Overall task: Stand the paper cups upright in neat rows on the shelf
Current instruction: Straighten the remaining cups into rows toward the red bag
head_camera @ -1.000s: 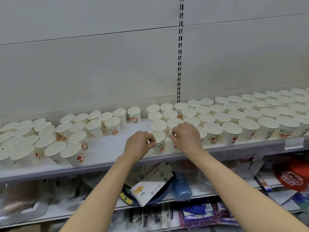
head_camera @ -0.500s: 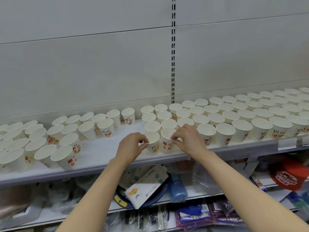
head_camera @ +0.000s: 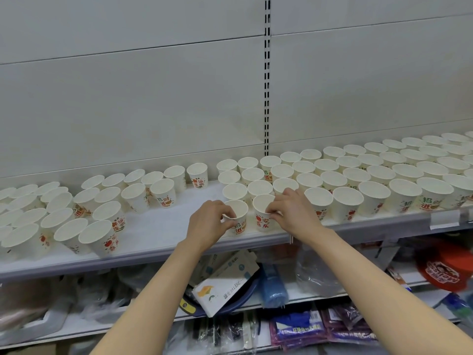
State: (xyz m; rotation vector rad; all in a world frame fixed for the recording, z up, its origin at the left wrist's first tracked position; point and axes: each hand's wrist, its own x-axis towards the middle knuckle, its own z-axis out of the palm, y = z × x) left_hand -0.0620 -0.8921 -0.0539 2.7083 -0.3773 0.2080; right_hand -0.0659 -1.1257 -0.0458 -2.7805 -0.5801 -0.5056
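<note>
Paper cups right of centre (head_camera: 373,175) already stand in tidy rows on the shelf (head_camera: 158,226), while the left hand (head_camera: 208,224) and right hand (head_camera: 291,213) each pinch 1 front-edge cup, leaving the loose cluster at left (head_camera: 76,213) unsorted.

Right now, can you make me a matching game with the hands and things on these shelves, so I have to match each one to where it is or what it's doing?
Things:
1. left hand
2. right hand
3. red cap
4. blue plastic bundle

Places or states:
A. on the lower shelf, far right
B. pinches the rim of the front cup with red apple print
C. on the lower shelf, below the hands
D. grips the front cup left of its neighbour

Pairs: 1-D, 2-B, 3-A, 4-C
</note>
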